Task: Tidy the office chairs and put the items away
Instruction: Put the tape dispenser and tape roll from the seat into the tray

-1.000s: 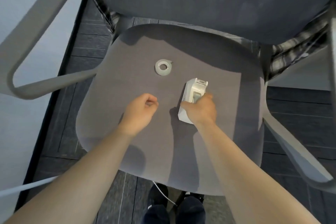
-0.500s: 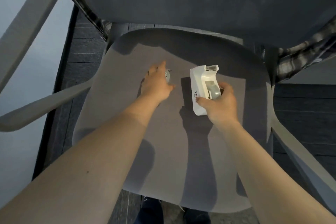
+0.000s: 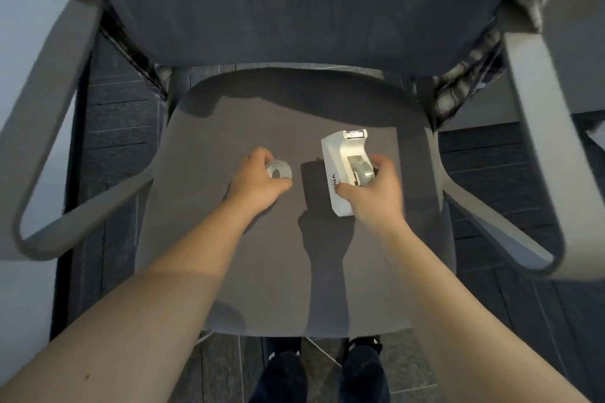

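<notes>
Head view, looking down onto one grey office chair seat point(image 3: 229, 255) with two grey armrests, left armrest point(image 3: 49, 141) and right armrest point(image 3: 537, 147). Items counted: one roll of clear tape point(image 3: 279, 169), one white tape dispenser point(image 3: 343, 170). My left hand point(image 3: 258, 181) is curled around the tape roll, fingers on its far side and thumb on its near side, holding it over the middle of the seat; whether it touches the fabric I cannot tell. My right hand point(image 3: 376, 193) grips the tape dispenser at its near end, thumb on the left face, fingers wrapped round the right side. The dispenser sits right of the roll, apart from it, with its cutter end pointing far. A second, smaller roll sits in the dispenser's cradle. Writing: dark letters on the dispenser's left face, partly covered by my thumb; only "VI" reads clearly. One plaid cloth point(image 3: 465, 85) hangs behind the dark backrest point(image 3: 294, 3) at the far right. Two dark shoes point(image 3: 360, 366) show below the near seat edge, on dark floor tiles.
</notes>
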### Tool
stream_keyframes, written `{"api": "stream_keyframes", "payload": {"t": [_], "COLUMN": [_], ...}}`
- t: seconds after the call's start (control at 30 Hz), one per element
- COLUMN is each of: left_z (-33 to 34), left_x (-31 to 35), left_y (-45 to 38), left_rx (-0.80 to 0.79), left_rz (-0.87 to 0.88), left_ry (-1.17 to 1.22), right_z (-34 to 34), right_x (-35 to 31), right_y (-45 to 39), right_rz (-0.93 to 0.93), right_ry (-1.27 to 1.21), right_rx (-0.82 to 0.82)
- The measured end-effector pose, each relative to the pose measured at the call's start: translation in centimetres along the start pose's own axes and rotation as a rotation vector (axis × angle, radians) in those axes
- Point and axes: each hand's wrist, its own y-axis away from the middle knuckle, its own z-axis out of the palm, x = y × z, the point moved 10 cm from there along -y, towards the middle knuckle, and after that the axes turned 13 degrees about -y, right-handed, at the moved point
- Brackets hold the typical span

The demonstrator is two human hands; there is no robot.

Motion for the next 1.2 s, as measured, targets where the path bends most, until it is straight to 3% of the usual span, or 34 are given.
{"api": "stream_keyframes", "payload": {"t": [0.17,0.53,0.8,1.2], "left_z": [-5.9,-11.0,-6.1,10.3], "left_x": [5.1,21.6,34.3,47.2], "left_y": [4.8,16.0,27.0,51.1], "left_rx": [0.018,-0.068,-0.196,-0.37], "left_rz": [0.165,0.524,0.801,1.073], "left_ry": [0.182,0.168,0.082,-0.097], "right_z": [-1.7,-14.5,-29.4,-53.7], "right_x": [-4.7,-14.3,-13.9,-4.2], "right_y": [4.6,14.5,23.3,41.4], "right_rz": [-0.075,-0.165,-0.198,-0.221], "right_ry": [-0.022,-0.278,-0.314,-0.425], "right_rx": [0.057,0.261,0.498,0.772]}}
